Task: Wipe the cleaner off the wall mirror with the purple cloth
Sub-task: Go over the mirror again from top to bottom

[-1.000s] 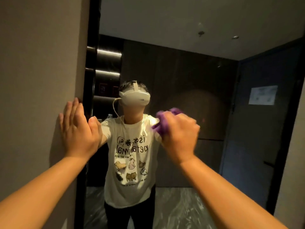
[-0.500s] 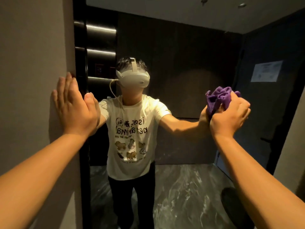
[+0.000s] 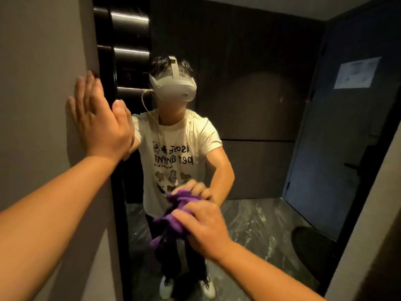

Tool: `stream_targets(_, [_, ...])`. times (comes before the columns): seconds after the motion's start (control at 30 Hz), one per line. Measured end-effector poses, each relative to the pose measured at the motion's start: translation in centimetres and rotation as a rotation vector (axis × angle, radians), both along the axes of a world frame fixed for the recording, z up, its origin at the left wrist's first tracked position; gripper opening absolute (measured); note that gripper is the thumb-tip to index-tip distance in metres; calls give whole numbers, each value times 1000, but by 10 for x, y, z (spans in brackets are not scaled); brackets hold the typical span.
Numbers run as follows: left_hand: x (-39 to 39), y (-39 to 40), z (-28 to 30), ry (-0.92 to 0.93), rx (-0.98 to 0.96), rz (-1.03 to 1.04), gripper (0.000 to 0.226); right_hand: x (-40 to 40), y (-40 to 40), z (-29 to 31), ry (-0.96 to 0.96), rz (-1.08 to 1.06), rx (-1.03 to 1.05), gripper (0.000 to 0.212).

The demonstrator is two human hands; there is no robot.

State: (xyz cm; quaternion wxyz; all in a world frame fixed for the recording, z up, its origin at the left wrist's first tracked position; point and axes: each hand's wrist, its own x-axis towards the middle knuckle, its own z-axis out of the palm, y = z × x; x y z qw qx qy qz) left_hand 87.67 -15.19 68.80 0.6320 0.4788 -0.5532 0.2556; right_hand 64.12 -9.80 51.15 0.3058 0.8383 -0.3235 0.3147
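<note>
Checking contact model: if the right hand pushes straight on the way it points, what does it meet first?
The purple cloth bunched under the right hand, then the wall mirror right behind it. Cloth looks already against the glass, though depth is unclear.

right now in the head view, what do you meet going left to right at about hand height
grey wall → left hand flat on the wall edge → bunched purple cloth → right hand gripping it against the wall mirror → white paper notice reflected on the dark door

Bunched purple cloth (image 3: 173,216) pressed against tall dark-framed wall mirror (image 3: 260,105), lower centre
</note>
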Motion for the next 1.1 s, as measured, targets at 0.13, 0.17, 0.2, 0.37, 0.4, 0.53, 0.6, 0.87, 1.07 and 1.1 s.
stream_targets(0.13, [0,2,0,17,1,19,56,-109,-18,69,-762,-331,-256,43])
stream_targets(0.17, [-1,2,1,13,-2,21,56,-120,-24,69,-893,-398,-281,46])
stream_targets(0.2, [-1,1,2,8,-8,22,56,-115,-29,60,-963,-469,-281,47])
stream_targets(0.37, [1,-5,0,-3,-31,38,57,7,-33,-21,-543,-193,-188,31])
stream_targets(0.4, [1,-6,-1,-7,-35,42,58,39,-27,-50,-362,-75,-189,27])
stream_targets(0.53, [4,-12,0,-27,-76,50,57,100,-38,-166,407,133,-107,19])
stream_targets(0.6, [6,-14,-3,-28,-86,44,57,91,-47,-204,671,313,89,29])
stream_targets(0.87, [6,-15,-7,-36,-166,73,51,28,7,-163,-126,113,293,8])
stream_targets(1.07, [6,-17,-18,-50,-211,83,41,33,5,-191,-1667,-579,408,46])
stream_targets(1.1, [7,-17,-21,-52,-213,77,41,62,6,-203,-1833,-666,516,41])
